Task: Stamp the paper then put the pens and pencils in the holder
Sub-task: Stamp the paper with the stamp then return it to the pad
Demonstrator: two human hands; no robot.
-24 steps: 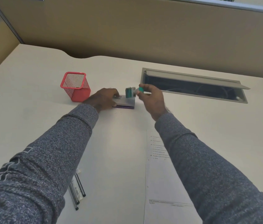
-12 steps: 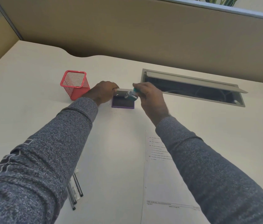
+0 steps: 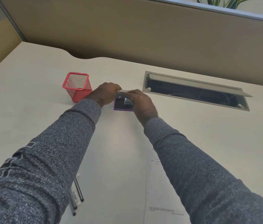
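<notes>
over the ink pad, right grip pinches the stamp; left grip clasps the lid.

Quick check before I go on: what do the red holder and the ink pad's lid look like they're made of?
The red holder looks like metal wire mesh with a painted matte red coat: you can see through its grid walls, and the rim is a solid band. The ink pad lid, held up by the left hand, looks like thin pale metal or plastic with a dull sheen; too little shows to tell which.
</notes>
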